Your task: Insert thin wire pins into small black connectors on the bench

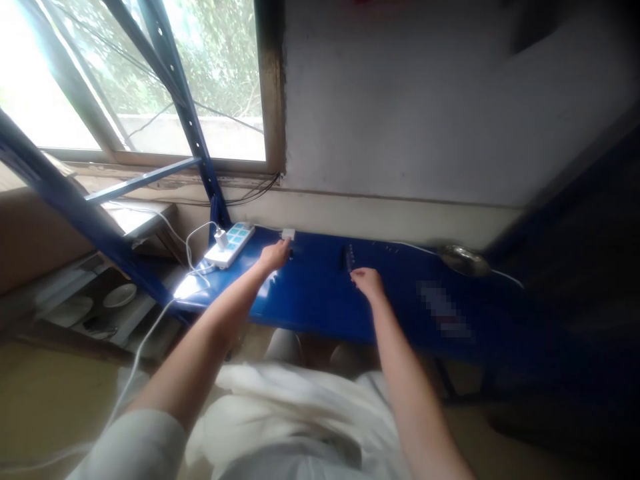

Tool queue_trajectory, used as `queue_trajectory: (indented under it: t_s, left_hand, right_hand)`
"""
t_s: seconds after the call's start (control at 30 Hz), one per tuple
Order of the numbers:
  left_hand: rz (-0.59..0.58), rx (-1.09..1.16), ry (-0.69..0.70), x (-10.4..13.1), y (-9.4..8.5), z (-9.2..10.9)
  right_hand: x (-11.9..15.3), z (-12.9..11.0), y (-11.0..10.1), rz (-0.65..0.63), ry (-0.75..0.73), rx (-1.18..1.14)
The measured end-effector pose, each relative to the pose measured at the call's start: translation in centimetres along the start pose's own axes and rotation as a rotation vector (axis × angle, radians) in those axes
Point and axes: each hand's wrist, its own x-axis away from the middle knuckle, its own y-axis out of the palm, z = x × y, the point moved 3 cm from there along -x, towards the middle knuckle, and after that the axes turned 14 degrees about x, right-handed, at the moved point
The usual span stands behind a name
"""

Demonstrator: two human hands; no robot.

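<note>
My left hand (275,255) reaches over the blue tabletop (310,293) with its fingers curled together. Its fingertips meet a small white block (289,233) near the back edge, and a small dark spot shows just below them. Farther right, my right hand (369,283) is closed in a pinch at the lower end of a small clear strip (350,257) with a row of bumps. A narrow black piece (343,259) lies along the strip's left side. What exactly sits between the fingers is too small and blurred to make out fully.
A white power strip (230,245) with a plugged-in white charger (221,237) lies left of my hands, its cables trailing down. Several tiny pieces lie at the back. A shiny metal dish (463,260) stands right. A blue metal upright (185,113) rises beside the window.
</note>
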Motion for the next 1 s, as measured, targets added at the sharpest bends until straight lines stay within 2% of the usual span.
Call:
queue_trajectory:
  t_s: [0.2,0.4,0.6,0.87,1.0]
  left_hand:
    - [-0.042,-0.004,-0.026,-0.7,1.2,-0.3]
    - [-0.056,0.018,-0.043,-1.0,2.4,-1.0]
    - [-0.069,0.001,-0.026,-1.2,3.4,-1.2]
    - [-0.049,0.032,-0.042,-1.2,3.0,-0.5]
    - [0.049,0.122,-0.088,-0.8,3.0,-0.3]
  right_hand:
    - [3.1,-4.3,-2.0,0.097,-0.191,-0.185]
    - [5.2,-7.3,-2.8,0.041,-0.371,-0.265]
    - [5.8,-8.3,-2.6,0.007,-0.416,-0.288]
    - [6.3,-8.9,-2.6,-0.008,-0.437,-0.324]
    - [6.5,-8.9,-2.5,-0.018,-0.442,-0.330]
